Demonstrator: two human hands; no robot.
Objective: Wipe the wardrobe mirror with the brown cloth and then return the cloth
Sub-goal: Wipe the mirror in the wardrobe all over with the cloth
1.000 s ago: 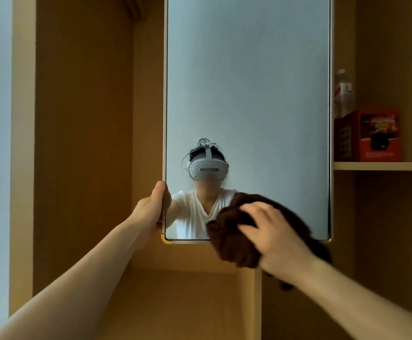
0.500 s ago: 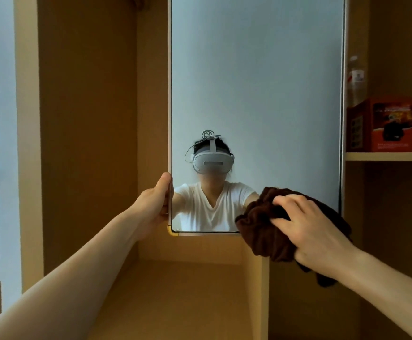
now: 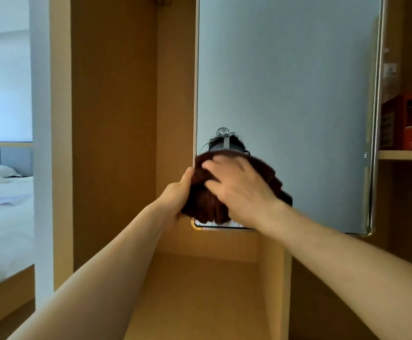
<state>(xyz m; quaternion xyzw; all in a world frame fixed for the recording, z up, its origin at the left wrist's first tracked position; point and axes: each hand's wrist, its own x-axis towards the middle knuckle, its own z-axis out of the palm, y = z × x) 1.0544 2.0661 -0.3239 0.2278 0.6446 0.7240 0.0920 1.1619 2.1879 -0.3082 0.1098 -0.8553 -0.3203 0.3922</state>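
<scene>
The tall wardrobe mirror [image 3: 288, 94] hangs in front of me in a wooden wardrobe. A bunched brown cloth [image 3: 207, 204] is pressed against its lower left corner. My right hand [image 3: 239, 190] lies over the cloth with fingers spread and curled into it, holding it to the glass. My left hand [image 3: 175, 195] grips the mirror's left edge just beside the cloth, thumb on the front. The cloth hides most of my reflection; only the headset top shows above it.
A shelf [image 3: 406, 155] at the right holds an orange-red box [image 3: 411, 123] and a bottle [image 3: 390, 69] behind the mirror's right edge. Below the mirror is an open wooden compartment [image 3: 200, 290]. A white bed [image 3: 3, 217] lies at the far left.
My right hand has swept the cloth from the mirror's lower right to its lower left corner, up against my left hand. The view has shifted slightly; my left hand kept its grip.
</scene>
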